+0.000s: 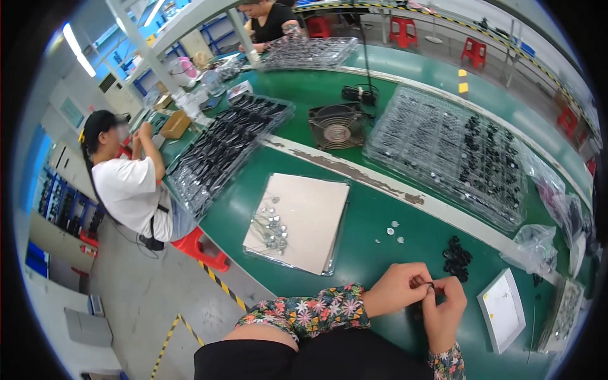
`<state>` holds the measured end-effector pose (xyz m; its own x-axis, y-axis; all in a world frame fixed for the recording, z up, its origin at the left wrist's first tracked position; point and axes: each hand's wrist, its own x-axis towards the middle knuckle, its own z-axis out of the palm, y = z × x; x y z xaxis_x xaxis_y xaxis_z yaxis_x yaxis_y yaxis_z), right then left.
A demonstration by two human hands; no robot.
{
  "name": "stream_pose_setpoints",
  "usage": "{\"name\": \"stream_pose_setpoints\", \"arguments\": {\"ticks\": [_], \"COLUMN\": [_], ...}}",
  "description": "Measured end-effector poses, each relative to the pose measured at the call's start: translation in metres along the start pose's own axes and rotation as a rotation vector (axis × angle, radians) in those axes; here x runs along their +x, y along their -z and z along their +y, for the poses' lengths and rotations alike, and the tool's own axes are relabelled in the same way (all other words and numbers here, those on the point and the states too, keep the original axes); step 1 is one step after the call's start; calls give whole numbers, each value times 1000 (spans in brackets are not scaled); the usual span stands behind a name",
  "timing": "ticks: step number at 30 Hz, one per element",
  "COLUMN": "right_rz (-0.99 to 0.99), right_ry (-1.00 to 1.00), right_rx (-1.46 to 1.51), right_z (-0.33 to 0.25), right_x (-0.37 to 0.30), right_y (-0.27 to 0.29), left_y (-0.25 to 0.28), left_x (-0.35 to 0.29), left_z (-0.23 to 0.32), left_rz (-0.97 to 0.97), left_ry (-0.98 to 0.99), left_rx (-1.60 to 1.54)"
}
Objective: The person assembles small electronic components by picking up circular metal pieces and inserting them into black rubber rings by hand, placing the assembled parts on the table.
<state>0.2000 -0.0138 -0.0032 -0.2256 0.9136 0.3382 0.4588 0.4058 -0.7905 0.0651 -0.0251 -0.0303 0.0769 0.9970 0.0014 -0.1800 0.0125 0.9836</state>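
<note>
Done so far: a small pile of finished shiny wire pieces (269, 228) lies on the grey sheet (310, 218), to the left on the green table (373, 234). I cannot count them; they are too small.
Left hand (396, 288): its grip is pinched together on 1 tiny dark part (431, 284), held low over the table.
Right hand (445, 310): its grip is pinched on the same tiny part, fingertips touching the left ones.
Left to do: about 4 little clear bits (391, 232) and 1 heap of black round pieces (456, 258) wait just past the hands.
Trays: 2 big clear trays, 1 far left (225, 152), 1 far right (453, 152), full of parts.
White box (501, 310): 1, by the right hand.
</note>
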Motion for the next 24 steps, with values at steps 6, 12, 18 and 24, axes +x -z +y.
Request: {"name": "stream_pose_setpoints", "arguments": {"ticks": [6, 12, 18, 24], "right_rz": [-104, -338, -156, -56], "right_ry": [-430, -455, -275, -47], "right_rx": [547, 822, 406, 136], "right_z": [16, 17, 11, 7], "right_x": [-2, 3, 1, 3], "right_y": [7, 5, 11, 17], "left_y": [14, 20, 17, 16], "left_x": [6, 1, 7, 4], "left_z": [16, 18, 17, 13], "left_rz": [-160, 20, 24, -15], "left_ry": [-187, -79, -211, -137], "left_rx": [294, 168, 276, 131]}}
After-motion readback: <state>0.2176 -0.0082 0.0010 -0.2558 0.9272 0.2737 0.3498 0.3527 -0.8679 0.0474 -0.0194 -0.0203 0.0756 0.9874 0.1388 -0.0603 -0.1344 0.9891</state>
